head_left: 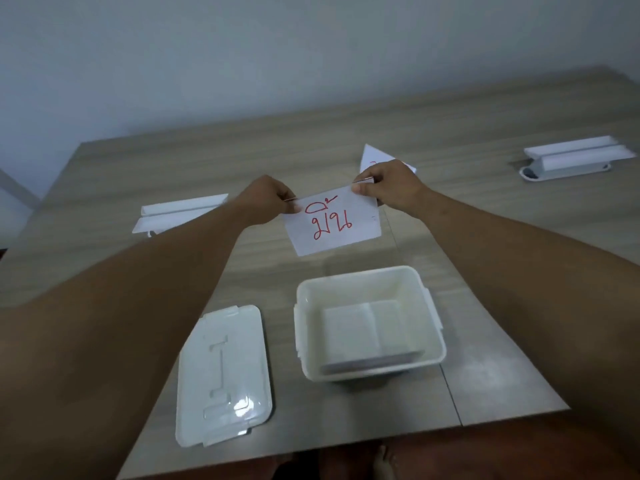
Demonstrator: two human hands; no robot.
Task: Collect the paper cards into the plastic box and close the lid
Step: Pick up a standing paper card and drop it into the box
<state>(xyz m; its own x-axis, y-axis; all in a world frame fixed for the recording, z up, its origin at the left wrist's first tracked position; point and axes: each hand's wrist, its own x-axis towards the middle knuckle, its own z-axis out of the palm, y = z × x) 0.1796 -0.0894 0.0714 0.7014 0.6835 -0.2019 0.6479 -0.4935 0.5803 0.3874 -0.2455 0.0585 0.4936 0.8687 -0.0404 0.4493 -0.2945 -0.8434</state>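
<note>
A white paper card [334,221] with red handwriting hangs in the air above the table, beyond the box. My left hand [266,199] pinches its top left corner and my right hand [389,187] pinches its top right corner. The open white plastic box [367,320] stands near the table's front edge, with folded white cards [363,332] lying flat inside it. Its lid [223,375] lies flat on the table to the left of the box. Another white card [372,155] sits on the table behind my right hand, partly hidden by it.
A white card holder [180,213] lies on the table at the left, partly behind my left forearm. A second white holder [571,157] lies at the far right. The wooden table [485,237] ends close to my body, and a pale wall stands behind it.
</note>
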